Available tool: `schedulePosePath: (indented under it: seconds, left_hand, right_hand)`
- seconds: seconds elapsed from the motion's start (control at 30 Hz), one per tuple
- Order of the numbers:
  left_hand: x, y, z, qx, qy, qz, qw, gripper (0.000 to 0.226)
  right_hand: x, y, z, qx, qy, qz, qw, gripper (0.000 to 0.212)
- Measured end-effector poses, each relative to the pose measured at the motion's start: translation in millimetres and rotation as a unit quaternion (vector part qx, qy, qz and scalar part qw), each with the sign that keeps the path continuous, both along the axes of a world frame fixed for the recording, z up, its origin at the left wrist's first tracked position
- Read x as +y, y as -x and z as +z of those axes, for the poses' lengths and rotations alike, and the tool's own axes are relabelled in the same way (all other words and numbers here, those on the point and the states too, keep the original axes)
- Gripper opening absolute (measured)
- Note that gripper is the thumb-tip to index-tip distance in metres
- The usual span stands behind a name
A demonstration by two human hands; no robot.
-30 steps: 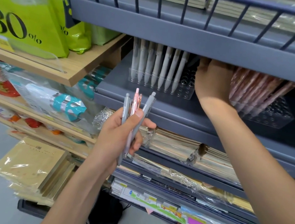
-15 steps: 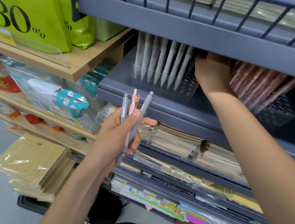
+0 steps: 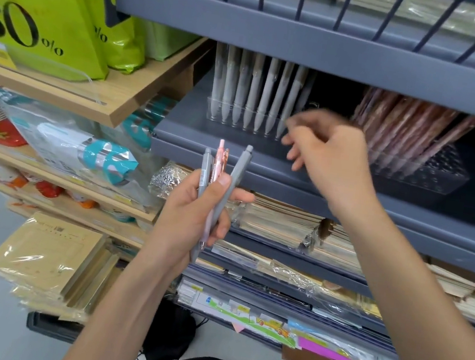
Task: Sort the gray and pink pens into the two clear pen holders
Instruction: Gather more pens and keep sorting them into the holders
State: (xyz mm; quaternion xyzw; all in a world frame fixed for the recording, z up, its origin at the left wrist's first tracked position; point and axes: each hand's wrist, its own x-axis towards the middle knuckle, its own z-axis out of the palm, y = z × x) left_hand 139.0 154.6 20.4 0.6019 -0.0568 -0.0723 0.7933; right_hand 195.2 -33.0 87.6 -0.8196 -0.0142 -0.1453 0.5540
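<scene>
- My left grip is curled round a small bundle of pens, with the thumb pressed across the barrels. The click-ends point up and the tips point down past my palm.
- In that bundle, the held gray pens sit on the outside, one on each side, with the held pink pens between them. I cannot tell how many pink ones there are.
- My right grip hangs above and to the right of the left one. It is blurred, with the fingers loosely bent and apart, and I see nothing in it.
- Just behind its fingertips stands the left clear holder, with a row of racked gray pens upright in it, tips down.
- Behind it on the other side is the right clear holder, where the racked pink pens lean at mixed angles.
- Both holders stand on the gray shelf, whose front edge runs under my right grip.
- Below that shelf, beyond my left grip, lie stacks of wrapped notebooks.
- Far to the left of my left grip, green bags sit on a wooden shelf.
</scene>
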Motion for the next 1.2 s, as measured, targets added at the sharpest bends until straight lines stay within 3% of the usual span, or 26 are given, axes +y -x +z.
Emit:
schedulePosePath:
  seconds: [0.07,0.17,0.47,0.53,0.67,0.73,0.83,0.97,1.1,1.2]
  left_hand:
    - [-7,-1,0,-0.002,0.004,-0.012,1.000,0.024]
    - [-19,0,0,0.002,0.009,-0.036,0.999,0.029]
    - [-32,-5,7,0.053,0.020,-0.020,0.998,0.029]
    - [-34,-4,5,0.049,-0.004,-0.022,0.999,0.031]
    - [-31,-4,3,0.046,-0.003,-0.007,0.999,0.034]
    - [-26,-7,5,0.064,0.000,0.009,0.998,0.033]
    - [-11,-11,3,0.104,-0.014,0.011,0.994,0.033]
    - [2,-7,-5,0.116,-0.024,-0.001,0.993,0.028]
    - [6,0,-8,0.120,0.003,-0.012,0.993,0.008]
    - [10,4,-8,0.114,0.000,-0.010,0.993,0.004]
  right_hand:
    - [3,20,-6,0.040,0.025,0.079,0.996,0.014]
    - [0,29,-11,0.075,-0.010,0.143,0.987,0.012]
    - [-1,32,-11,0.018,-0.129,0.051,0.990,0.018]
    - [3,35,-15,0.024,-0.138,0.079,0.987,0.015]
    - [5,39,-18,0.051,-0.063,0.175,0.981,0.019]
    - [3,36,-10,0.018,-0.063,0.147,0.987,0.015]
    - [-5,24,-1,-0.078,-0.032,0.019,0.996,0.005]
    - [-18,3,1,-0.147,0.009,-0.139,0.979,0.004]
    - [-15,-13,-5,-0.183,0.032,-0.171,0.968,0.002]
    - [-11,-27,-4,-0.150,0.089,-0.191,0.966,0.020]
